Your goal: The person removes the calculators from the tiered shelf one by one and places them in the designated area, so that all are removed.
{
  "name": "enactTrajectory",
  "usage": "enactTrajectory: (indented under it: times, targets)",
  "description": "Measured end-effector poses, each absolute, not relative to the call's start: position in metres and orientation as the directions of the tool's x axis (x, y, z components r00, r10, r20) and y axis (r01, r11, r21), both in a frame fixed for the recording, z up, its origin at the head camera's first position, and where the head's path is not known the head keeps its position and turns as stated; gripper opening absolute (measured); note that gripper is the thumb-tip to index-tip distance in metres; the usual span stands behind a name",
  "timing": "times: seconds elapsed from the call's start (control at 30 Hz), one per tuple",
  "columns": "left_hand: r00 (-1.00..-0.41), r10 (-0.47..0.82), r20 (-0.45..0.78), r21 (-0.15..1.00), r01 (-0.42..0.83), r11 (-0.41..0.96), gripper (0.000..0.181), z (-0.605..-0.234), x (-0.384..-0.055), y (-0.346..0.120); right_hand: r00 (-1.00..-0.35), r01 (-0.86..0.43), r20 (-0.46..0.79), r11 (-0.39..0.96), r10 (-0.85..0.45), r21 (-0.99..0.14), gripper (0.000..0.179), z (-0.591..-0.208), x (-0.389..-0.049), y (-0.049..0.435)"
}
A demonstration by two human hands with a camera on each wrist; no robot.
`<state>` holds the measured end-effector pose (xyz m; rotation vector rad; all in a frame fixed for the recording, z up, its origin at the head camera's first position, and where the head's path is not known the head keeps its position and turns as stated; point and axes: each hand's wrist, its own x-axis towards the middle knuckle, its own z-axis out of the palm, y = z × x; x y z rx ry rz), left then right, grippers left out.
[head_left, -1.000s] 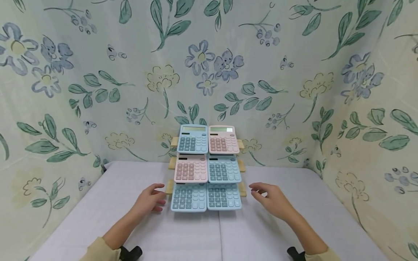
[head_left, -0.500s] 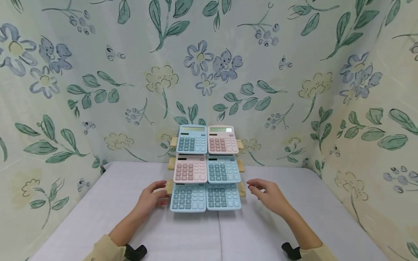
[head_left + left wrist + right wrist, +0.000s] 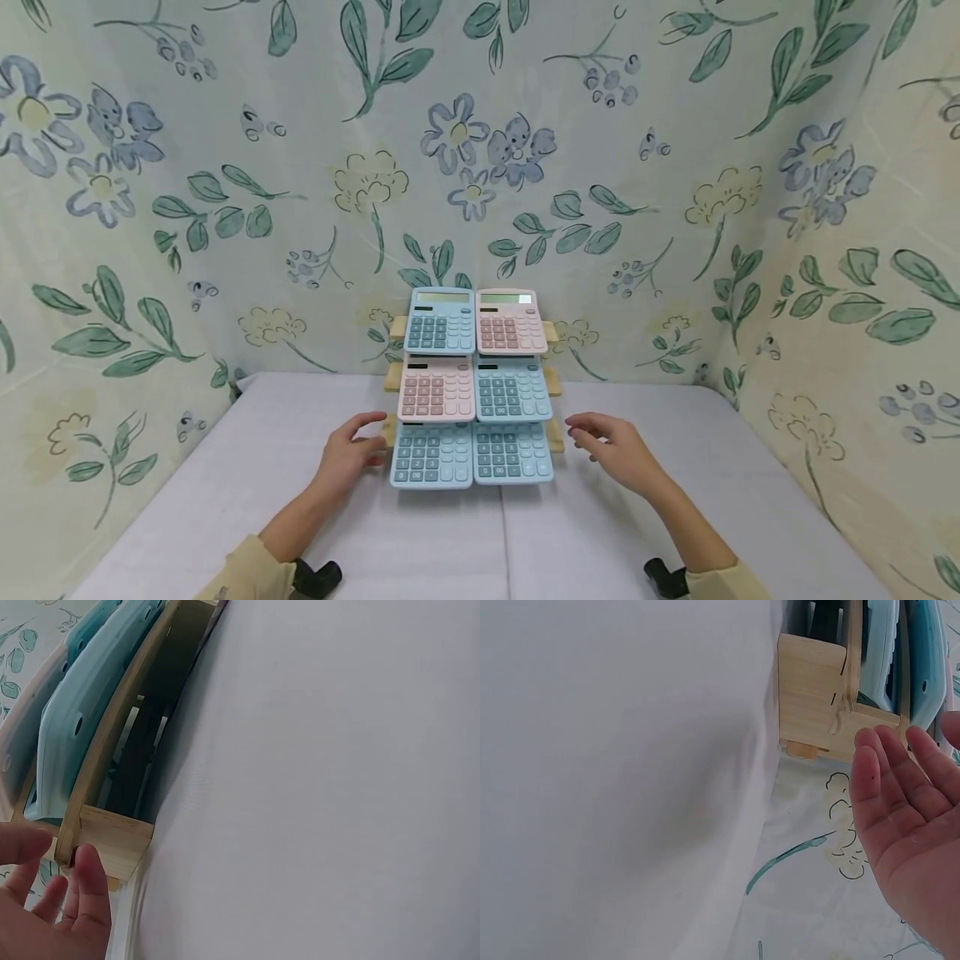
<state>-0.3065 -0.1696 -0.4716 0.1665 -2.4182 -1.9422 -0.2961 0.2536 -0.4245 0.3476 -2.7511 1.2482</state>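
Observation:
A wooden tiered rack (image 3: 555, 435) stands on the table and bears several calculators in three rows of two. On top are a blue calculator (image 3: 440, 321) and a pink calculator (image 3: 512, 322); the middle row has pink at left, blue at right, and both bottom ones are blue. My left hand (image 3: 347, 457) is at the rack's lower left end, thumb and fingers relaxed on either side of a slat tip (image 3: 66, 847) in the left wrist view. At the lower right end, my right hand (image 3: 617, 450) has loosely bent fingers (image 3: 889, 761) close beside the wood, holding nothing.
A white cloth (image 3: 420, 542) covers the table, with a crease running down the middle. Floral fabric (image 3: 300, 150) hangs behind the rack and along both sides. Black wrist straps (image 3: 318, 578) show at the sleeves.
Both hands have moved inward, closer to the rack's lower ends. The left fingertips now reach the slat. The calculators keep their places on the rack.

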Motion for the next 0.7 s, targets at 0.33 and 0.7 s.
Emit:
enactTrajectory:
  times: [0.33, 0.7]
  targets:
    - [-0.999, -0.042, -0.034, 0.985, -0.04, 0.17, 0.044, -0.4757, -0.3076, -0.1661, -0.971, -0.238, 0.174, 0.628, -0.162, -0.741, 0.029, -0.4267, -0.297, 0.2529]
    - [-0.997, -0.046, -0.068, 0.982, -0.075, 0.173, 0.045, -0.4802, -0.3116, -0.1687, -0.97, -0.244, 0.18, 0.618, -0.164, -0.747, 0.028, -0.4217, -0.2973, 0.251]
